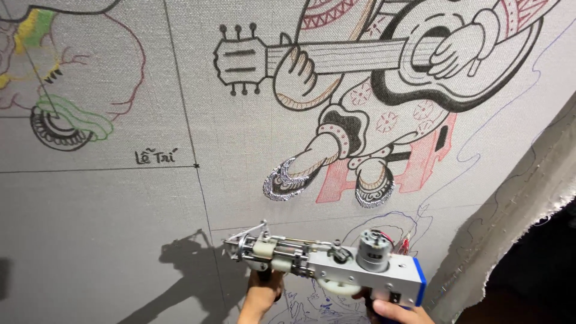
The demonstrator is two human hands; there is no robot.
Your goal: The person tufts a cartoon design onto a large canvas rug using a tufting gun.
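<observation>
Tufting gun [327, 264] (2 hands) near canvas [120, 228]

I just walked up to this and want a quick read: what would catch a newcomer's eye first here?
The big outlined drawing of a seated guitar player fills the upper right of the stretched grey cloth. Low at centre, a metal tufting gun is held against the cloth, the left hand on its front grip and the right hand on its rear handle.

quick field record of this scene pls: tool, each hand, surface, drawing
tool: silver metal tufting gun with blue rear edge, held up near the cloth
left hand: wrapped around the front handle
right hand: on the rear grip
surface: grey woven cloth, stretched flat
drawing: outlined seated guitar player, shoes partly filled
</observation>
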